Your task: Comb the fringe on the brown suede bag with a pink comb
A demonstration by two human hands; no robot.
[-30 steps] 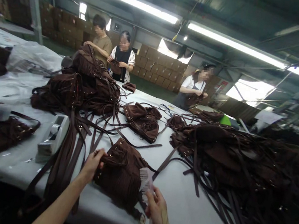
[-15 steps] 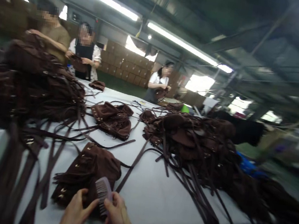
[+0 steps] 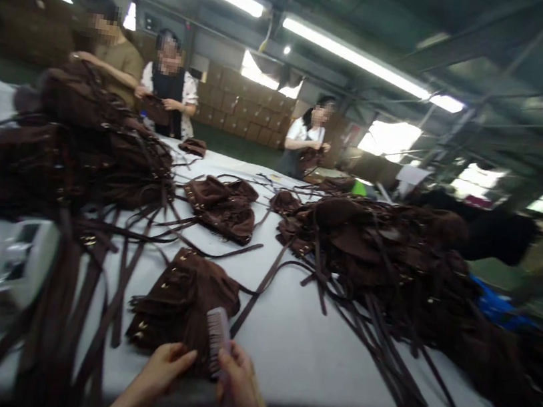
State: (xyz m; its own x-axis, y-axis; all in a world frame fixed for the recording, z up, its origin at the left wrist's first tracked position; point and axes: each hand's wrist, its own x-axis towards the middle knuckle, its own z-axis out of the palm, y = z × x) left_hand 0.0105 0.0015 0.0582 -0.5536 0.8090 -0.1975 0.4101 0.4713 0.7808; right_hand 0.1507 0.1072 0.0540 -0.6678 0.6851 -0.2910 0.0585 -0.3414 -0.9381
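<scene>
I see the right hand [image 3: 241,376] gripping a pale comb [image 3: 217,337], its teeth against the brown eyeleted bag [image 3: 201,294] on the white bench [image 3: 308,370]. The left hand [image 3: 166,365] is at the bag's lower edge; whether it pinches fabric I cannot tell. A tape dispenser [image 3: 45,256] stands leftward. Marks on the far cartons [image 3: 249,111] are too small to read.

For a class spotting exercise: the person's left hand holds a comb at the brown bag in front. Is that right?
No, the hand is wrong: the head view shows the right hand holding the comb at the brown bag in front.
</scene>
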